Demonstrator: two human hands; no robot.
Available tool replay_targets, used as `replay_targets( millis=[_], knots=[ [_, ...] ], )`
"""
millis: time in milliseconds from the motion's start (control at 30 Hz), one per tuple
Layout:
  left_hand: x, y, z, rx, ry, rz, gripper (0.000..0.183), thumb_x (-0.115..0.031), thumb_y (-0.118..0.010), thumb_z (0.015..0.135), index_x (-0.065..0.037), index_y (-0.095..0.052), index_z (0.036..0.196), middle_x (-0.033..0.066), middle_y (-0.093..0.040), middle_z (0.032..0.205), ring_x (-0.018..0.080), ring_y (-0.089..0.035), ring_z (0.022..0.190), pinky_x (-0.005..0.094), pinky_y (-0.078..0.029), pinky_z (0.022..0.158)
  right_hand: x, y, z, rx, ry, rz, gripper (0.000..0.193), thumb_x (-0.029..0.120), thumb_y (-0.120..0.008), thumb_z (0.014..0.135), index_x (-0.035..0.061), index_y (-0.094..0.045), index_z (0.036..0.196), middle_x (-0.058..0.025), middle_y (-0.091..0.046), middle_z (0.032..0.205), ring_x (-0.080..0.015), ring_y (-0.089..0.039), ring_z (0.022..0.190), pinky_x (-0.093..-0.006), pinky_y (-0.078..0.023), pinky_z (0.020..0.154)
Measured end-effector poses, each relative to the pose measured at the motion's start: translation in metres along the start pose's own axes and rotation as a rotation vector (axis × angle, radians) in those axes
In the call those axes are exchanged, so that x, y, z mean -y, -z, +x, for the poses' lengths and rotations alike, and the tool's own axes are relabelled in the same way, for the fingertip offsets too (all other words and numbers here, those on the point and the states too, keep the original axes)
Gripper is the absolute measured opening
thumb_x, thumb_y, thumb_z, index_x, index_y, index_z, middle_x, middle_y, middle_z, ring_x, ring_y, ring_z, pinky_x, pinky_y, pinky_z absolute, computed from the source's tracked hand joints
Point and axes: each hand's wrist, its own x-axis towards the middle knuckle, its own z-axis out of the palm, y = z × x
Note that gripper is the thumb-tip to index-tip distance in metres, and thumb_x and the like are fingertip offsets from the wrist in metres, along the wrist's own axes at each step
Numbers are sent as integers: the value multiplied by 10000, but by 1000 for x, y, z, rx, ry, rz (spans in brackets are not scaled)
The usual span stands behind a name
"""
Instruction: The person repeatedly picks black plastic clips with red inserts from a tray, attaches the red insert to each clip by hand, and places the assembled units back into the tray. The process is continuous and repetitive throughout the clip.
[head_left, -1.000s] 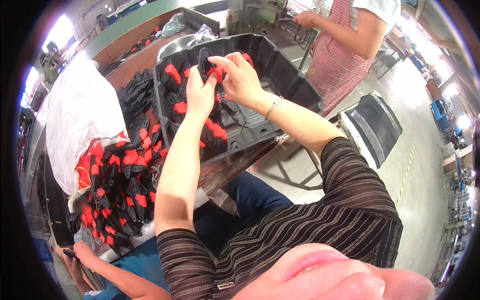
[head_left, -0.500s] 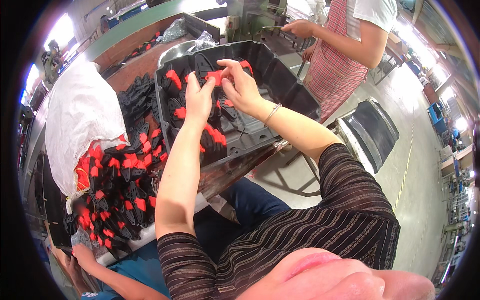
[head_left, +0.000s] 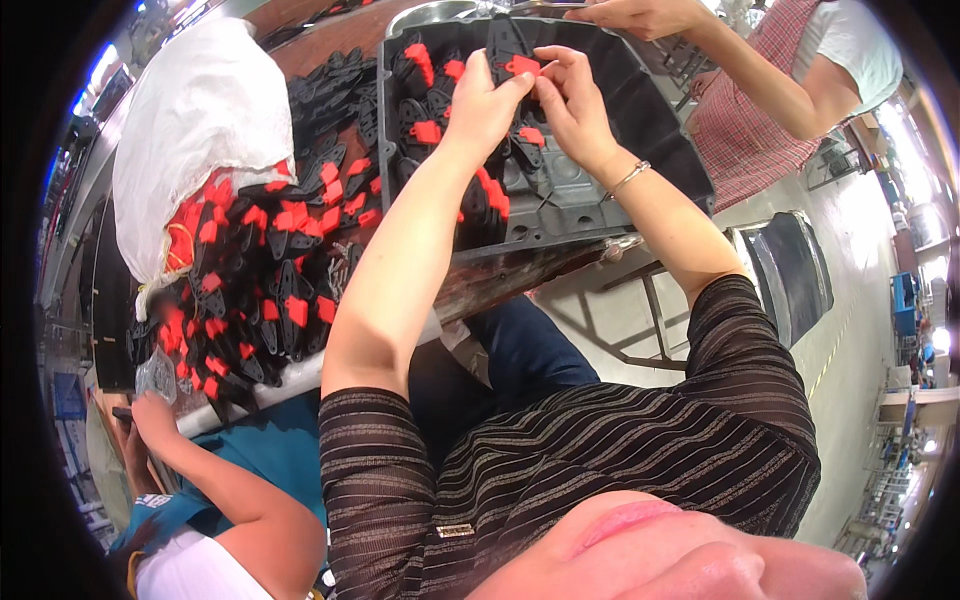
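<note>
Over a large black plastic bin (head_left: pixel 640 130), my two hands meet at a flat black part (head_left: pixel 508 38) with a red plastic piece (head_left: pixel 521 66) at its near end. My left hand (head_left: pixel 484 108) grips it from the left, thumb against the red piece. From the right, my right hand (head_left: pixel 578 108) pinches at the red piece with thumb and curled fingers. Below and left of my hands, more black parts with red pieces (head_left: pixel 427 131) lie grouped in the bin's left half. The exact kind of part cannot be told.
Left of the bin, a heap of red-and-black parts (head_left: pixel 290 220) spreads from a white sack (head_left: pixel 200 130). At lower left a co-worker's hand (head_left: pixel 152 415) touches the heap. Another person in a checked apron (head_left: pixel 750 140) stands beyond the bin. A dark-padded chair (head_left: pixel 787 275) stands at right.
The view has shifted, so the bin and heap sit higher and further right. My hands stay together at the black part. The standing person's hand is now closer above the bin's far edge.
</note>
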Motion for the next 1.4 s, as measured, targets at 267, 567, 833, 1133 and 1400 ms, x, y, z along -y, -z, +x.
replay_targets(
  millis=[267, 567, 833, 1133, 1400],
  knots=[
    [-8, 0, -4, 26, 42, -140, 239, -111, -585, 886, -30, -515, 1099, 32, -593, 1026, 100, -563, 938, 266, -453, 848, 5, 2, 1, 38, 20, -20, 386, 88, -539, 919, 64, -403, 1280, -85, -590, 782, -210, -613, 681, -315, -489, 637],
    [-3, 0, -1, 19, 45, -62, 235, -96, -588, 882, -31, -511, 1095, 37, -597, 1021, 103, -565, 938, 266, -456, 848, 8, 3, 0, 71, -18, -24, 392, 49, -486, 939, 53, -390, 1319, -22, -531, 805, -90, -500, 715, -227, -437, 675],
    [3, -1, 0, 11, 29, -70, 252, -98, -597, 874, -30, -508, 1100, 42, -599, 1019, 107, -572, 924, 272, -467, 833, 11, 1, 1, 42, 3, -86, 389, 48, -487, 936, 54, -396, 1314, -32, -530, 811, -98, -496, 712, -238, -436, 680],
    [-2, 0, -2, 11, 62, -100, 269, -115, -624, 854, -30, -526, 1089, 33, -608, 998, 99, -574, 911, 267, -466, 828, 7, 2, 2, 27, -1, -78, 401, 72, -528, 905, 75, -415, 1289, -99, -590, 818, -234, -618, 718, -336, -496, 672],
    [0, -1, -2, 42, 67, -133, 251, -178, -624, 895, -39, -551, 1090, 24, -607, 1018, 95, -574, 922, 260, -463, 828, 9, 5, 1, 59, 5, 7, 392, 54, -487, 934, 23, -389, 1312, -24, -533, 835, -97, -499, 737, -234, -438, 711]
  ],
)
